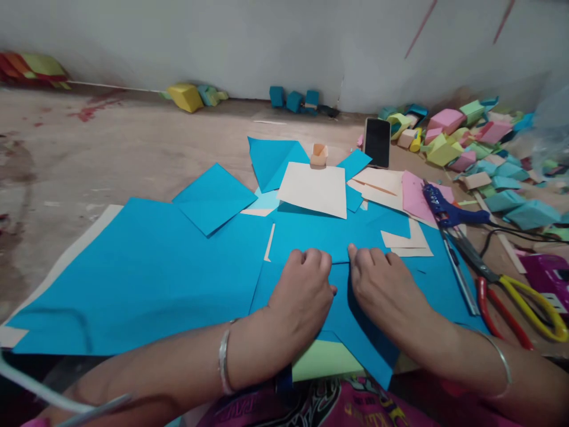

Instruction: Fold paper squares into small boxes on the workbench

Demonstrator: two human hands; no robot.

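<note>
A folded blue paper sheet (320, 237) lies on the floor right in front of me, over other blue sheets. My left hand (302, 293) presses on its near folded edge, fingers curled down and closed together. My right hand (382, 284) presses the same edge just to the right, fingers also bent onto the paper. The two hands almost touch. A silver bangle sits on each wrist.
A large blue sheet (133, 273) spreads to the left. A cream sheet (315, 188) and a small paper box (319, 154) lie beyond. At right are a blue glue gun (444, 207), scissors (511, 290), a phone (377, 141) and several folded paper boxes (471, 136).
</note>
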